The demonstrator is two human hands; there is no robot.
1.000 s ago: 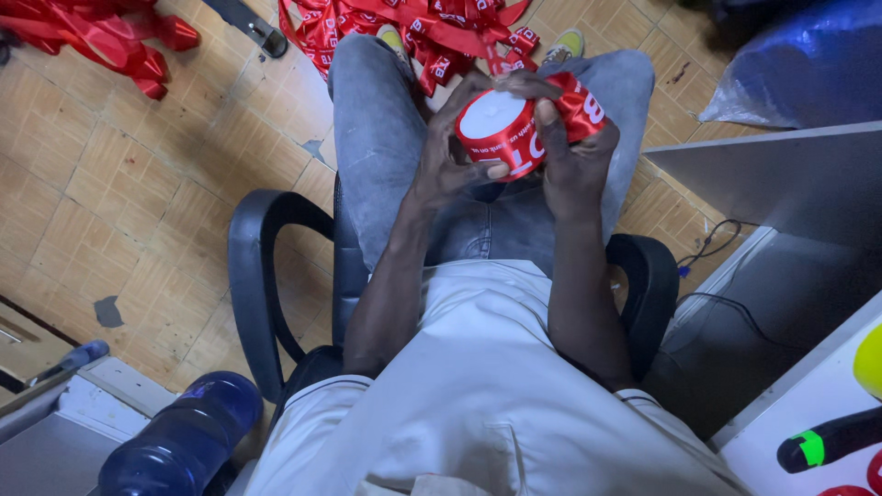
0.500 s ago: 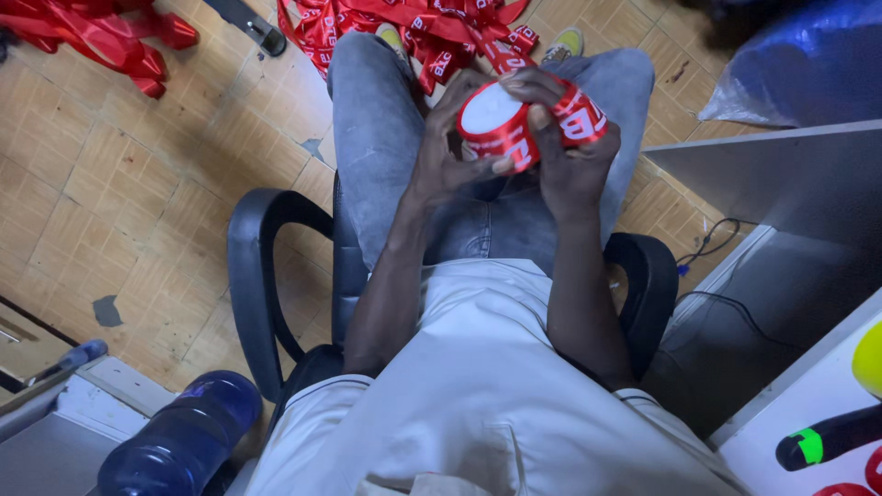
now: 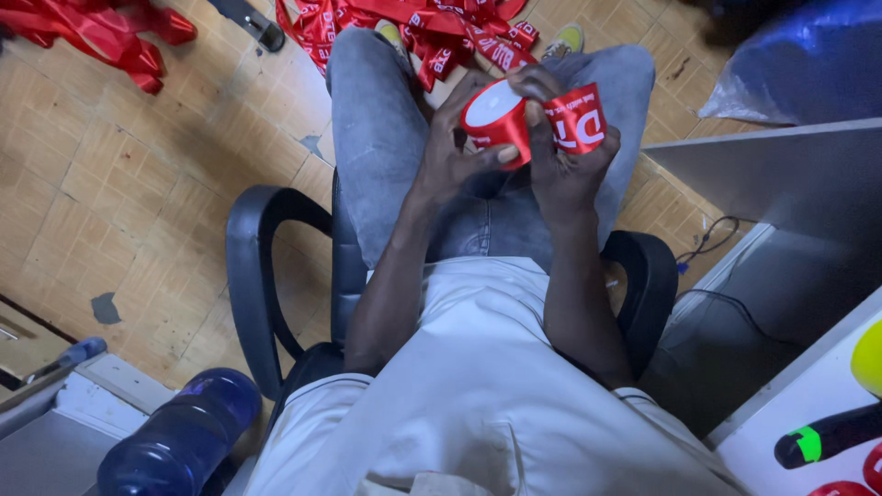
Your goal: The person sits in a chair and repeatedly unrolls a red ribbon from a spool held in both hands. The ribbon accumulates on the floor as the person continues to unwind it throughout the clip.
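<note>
— Where is the ribbon roll, and which way does it face?

— Above the person's lap, over the grey trousers, held between both hands; it is tilted, its pale round face turned up toward the camera and a little to the left; the axis through its core runs roughly toward the viewer, so the red wound band shows only along the lower and right edge.

— And the left hand?

— It cups the roll from the left and below; the fingers are curled, not spread, and the thumb lies along the lower rim of the red band; it touches the roll all along that side.

— The right hand?

— It sits just beside the roll on the right; the fingers are bent close together and pinch a loose ribbon end, red with white lettering, which stands up from the roll's right side and wraps over the fingers; one fingertip rests on the top edge of the roll's face.

— What lies about?

— A heap of red ribbon strips on the wooden floor beyond the knees; another red heap at the far left; the black chair under the person; a blue bottle at the lower left.
</note>
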